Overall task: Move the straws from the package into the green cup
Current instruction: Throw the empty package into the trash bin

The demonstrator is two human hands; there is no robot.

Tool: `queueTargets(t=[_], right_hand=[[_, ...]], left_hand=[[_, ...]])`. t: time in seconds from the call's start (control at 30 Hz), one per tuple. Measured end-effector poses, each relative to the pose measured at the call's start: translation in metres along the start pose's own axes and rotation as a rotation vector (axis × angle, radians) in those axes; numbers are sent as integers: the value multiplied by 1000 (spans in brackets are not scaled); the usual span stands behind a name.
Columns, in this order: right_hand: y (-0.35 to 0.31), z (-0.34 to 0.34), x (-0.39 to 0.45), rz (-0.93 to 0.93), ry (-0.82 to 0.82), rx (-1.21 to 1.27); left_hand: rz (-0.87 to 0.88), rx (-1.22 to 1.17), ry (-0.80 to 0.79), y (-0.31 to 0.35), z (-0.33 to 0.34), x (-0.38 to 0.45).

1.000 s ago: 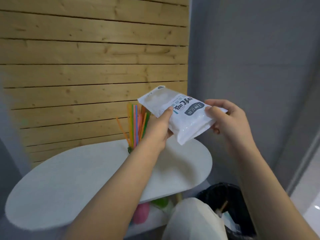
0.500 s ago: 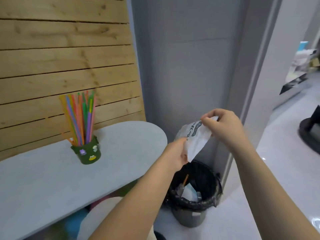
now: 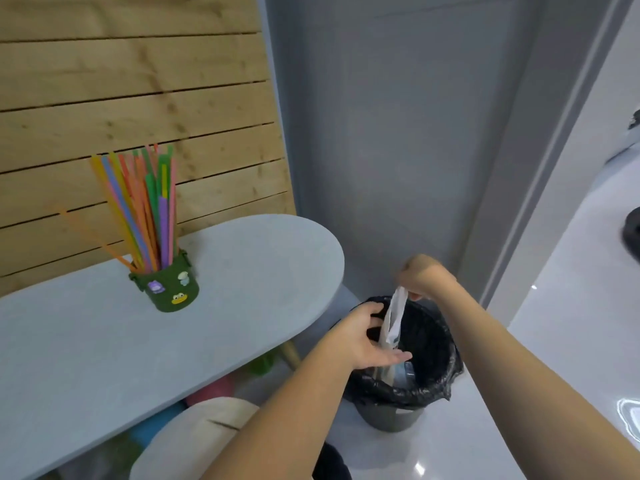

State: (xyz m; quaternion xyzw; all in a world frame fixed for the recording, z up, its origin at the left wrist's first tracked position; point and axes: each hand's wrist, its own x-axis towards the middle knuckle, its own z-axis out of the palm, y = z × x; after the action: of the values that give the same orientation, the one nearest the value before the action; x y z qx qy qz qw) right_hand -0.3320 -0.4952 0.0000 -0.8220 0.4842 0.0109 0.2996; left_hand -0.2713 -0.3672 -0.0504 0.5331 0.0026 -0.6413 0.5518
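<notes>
- The right hand (image 3: 424, 278) pinches the top of the white package (image 3: 391, 323), which hangs down over the black-lined bin (image 3: 415, 389).
- The left hand (image 3: 363, 337) is loosely open beside the package's lower part, fingers spread; whether it touches is unclear.
- The coloured straws (image 3: 145, 209) stand in the green cup (image 3: 169, 289) on the grey table (image 3: 242, 278), well apart from both hands.

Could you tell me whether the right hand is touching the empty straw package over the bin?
Touching. The head view shows the right hand pinching the top of the package, which hangs down from its fingertips into the bin.
</notes>
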Motion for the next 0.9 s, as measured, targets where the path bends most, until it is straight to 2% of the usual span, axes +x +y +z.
queueTargets(t=[0.07,0.13,0.3,0.4,0.57,0.73,0.9], right_hand=[[6,16,12,33,0,13],[10,31,22,55,9,70],[9,56,40,78,58,389],[9,62,45,133,48,529],[11,58,51,119,198,381],[8,61,49,109,228,370],[-6,53,37,88,317,355]], left_hand=[[-26,21,-34,4,1,-9],[-8,7,19,10,-4,-4],[82,83,228,13,-24,18],[181,7,224,9,-32,31],[288,53,200,6,-30,39],[282,138,189,9,-21,38],[267,336,293,13,-5,27]])
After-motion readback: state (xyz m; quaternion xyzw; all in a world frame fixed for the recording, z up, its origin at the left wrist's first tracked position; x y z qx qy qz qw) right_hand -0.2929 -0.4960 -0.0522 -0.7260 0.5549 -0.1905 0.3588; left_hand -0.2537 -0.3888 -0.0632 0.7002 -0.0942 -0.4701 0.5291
